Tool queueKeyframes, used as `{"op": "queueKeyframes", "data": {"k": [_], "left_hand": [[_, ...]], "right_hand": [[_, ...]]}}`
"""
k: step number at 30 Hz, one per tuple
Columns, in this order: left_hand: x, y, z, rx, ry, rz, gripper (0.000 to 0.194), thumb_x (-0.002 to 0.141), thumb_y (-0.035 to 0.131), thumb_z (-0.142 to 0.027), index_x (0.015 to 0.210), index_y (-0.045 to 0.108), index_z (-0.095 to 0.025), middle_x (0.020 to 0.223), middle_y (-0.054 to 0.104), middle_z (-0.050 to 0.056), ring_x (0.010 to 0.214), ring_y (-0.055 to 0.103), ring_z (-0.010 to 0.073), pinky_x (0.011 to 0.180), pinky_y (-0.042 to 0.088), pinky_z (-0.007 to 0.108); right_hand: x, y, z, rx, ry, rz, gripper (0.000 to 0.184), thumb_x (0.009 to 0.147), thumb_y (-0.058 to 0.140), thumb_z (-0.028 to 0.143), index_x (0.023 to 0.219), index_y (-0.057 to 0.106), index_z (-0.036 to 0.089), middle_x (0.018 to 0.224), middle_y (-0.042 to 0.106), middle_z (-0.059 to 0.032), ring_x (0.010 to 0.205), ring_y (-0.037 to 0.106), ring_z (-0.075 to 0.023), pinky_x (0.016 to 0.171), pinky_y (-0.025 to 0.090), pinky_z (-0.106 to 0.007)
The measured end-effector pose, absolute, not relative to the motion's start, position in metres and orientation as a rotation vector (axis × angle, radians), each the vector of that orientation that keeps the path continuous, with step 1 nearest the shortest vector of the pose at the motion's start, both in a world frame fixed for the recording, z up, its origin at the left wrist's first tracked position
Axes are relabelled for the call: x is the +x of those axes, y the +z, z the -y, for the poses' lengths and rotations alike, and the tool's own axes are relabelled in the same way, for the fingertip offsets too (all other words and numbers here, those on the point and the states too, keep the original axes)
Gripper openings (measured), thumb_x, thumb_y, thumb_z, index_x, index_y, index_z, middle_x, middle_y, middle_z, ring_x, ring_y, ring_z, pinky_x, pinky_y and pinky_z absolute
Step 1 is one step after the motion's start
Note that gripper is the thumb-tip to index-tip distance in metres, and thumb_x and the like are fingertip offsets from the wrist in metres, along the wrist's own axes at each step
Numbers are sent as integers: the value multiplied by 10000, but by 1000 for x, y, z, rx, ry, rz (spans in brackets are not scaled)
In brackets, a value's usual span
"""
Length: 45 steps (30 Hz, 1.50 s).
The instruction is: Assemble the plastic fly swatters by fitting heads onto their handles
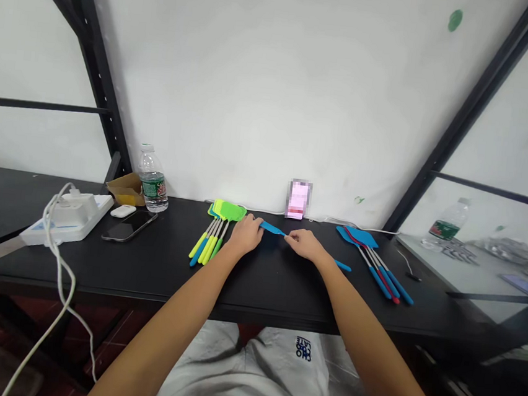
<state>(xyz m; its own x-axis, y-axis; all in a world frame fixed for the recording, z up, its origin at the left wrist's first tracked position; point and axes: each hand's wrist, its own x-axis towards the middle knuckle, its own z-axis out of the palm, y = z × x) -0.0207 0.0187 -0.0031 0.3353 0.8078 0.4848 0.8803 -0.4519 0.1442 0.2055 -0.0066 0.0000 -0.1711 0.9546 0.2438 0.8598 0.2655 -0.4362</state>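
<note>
Both hands are on a blue fly swatter (273,228) held low over the black desk. My left hand (245,233) has its fingers closed at the flat head end. My right hand (306,245) pinches the thin shaft just below the head, and the blue handle sticks out beyond it to the right. Beside my left hand lies a bundle of fly swatters (233,212) with green and yellow heads, metal shafts and yellow, blue and green handles. Farther right, several blue and red fly swatters (367,238) lie in a second group, handles toward the front right.
A phone (297,200) leans on the wall behind the desk (265,285). At left are a water bottle (153,181), a cardboard box (127,190), a white case (123,211), a dark phone (129,226) and a power strip (75,217) with a hanging white cable. Black shelf posts (458,117) frame the sides.
</note>
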Motion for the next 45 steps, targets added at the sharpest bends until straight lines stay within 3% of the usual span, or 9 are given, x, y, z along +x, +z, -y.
{"op": "queueKeyframes", "data": {"k": [45], "left_hand": [[-24, 2, -17, -2422, -731, 1601, 346, 961, 457, -286, 1240, 653, -227, 1059, 611, 100, 1037, 561, 227, 916, 444, 335]], "right_hand": [[205, 0, 9, -1739, 179, 2087, 503, 934, 447, 573, 648, 627, 200, 673, 628, -46, 610, 526, -151, 544, 291, -252]]}}
